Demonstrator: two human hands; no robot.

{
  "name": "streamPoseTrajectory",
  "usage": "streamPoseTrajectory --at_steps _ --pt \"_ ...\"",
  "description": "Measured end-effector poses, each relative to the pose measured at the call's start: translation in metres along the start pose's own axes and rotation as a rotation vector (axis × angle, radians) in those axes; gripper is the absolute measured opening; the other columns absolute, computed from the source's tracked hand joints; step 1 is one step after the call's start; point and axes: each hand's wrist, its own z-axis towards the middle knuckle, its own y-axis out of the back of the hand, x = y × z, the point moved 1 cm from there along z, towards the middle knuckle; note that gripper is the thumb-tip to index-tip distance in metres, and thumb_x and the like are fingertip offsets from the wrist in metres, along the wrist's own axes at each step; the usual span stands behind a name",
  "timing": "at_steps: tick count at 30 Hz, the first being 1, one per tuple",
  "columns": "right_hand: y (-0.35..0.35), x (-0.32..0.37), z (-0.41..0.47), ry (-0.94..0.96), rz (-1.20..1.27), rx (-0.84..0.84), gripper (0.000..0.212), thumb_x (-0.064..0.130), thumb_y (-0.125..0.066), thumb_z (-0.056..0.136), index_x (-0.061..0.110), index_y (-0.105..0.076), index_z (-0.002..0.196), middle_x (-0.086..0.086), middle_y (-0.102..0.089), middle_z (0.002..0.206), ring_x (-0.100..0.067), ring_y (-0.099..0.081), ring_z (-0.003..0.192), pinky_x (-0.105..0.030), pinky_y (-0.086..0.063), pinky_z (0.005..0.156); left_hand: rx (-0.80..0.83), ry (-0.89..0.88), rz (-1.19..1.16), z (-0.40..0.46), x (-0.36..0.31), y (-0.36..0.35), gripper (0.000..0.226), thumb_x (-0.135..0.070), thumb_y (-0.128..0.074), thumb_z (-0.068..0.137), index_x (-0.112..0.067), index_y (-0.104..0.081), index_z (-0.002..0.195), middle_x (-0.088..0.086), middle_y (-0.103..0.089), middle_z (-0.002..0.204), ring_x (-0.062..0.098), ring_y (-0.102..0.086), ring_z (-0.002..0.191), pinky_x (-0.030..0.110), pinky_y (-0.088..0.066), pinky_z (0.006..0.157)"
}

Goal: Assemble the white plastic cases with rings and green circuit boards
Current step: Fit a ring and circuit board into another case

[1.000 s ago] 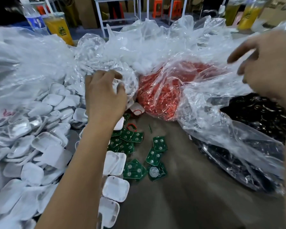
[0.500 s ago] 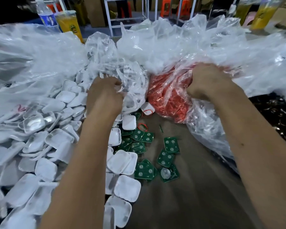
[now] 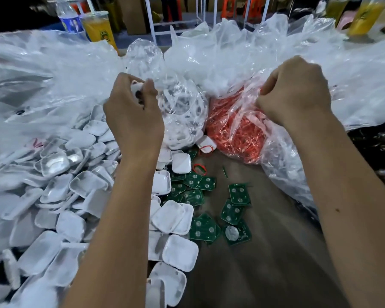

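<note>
Right hand point(image 3: 293, 94) has pulled the red-ring bag point(image 3: 238, 134) open wider.

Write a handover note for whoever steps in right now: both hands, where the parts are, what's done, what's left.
Left hand: fingers curled round a small white part, up against the clear bag of white pieces.
Right hand: gripping the plastic of the bag of red rings.
White cases: big loose pile on the left, spilling toward the middle.
Green circuit boards: scattered on the table between the arms. One loose red ring lies by them; another sits on a case beside the ring bag.
Done: no finished assembly clearly visible.
Left: get rings out, then fit boards and rings into cases.
</note>
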Motion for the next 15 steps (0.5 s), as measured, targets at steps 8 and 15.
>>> streamPoseTrajectory --at_steps 8,15 --pt "-0.001 0.021 -0.027 0.320 0.154 -0.138 0.023 0.003 -0.067 0.084 0.022 -0.074 0.093 0.001 -0.066 0.078 -0.023 -0.066 0.079 -0.034 -0.058 0.078 1.055 0.058 -0.037 -0.011 -0.007 -0.001 0.012 -0.015 -0.071 0.095 -0.019 -0.068 0.084 -0.003 -0.063 0.058 0.011 -0.045 0.043 0.021 -0.039 0.044" --pt "-0.052 0.026 -0.054 0.583 -0.162 0.515 0.025 0.030 -0.081 0.088 0.030 -0.075 0.112 0.001 -0.073 0.109 -0.024 -0.069 0.098 -0.035 -0.055 0.083 0.776 0.028 0.235 -0.010 0.010 -0.006 0.013 -0.021 -0.071 0.093 -0.028 -0.070 0.081 -0.002 -0.071 0.096 0.012 -0.056 0.059 0.027 -0.044 0.060"
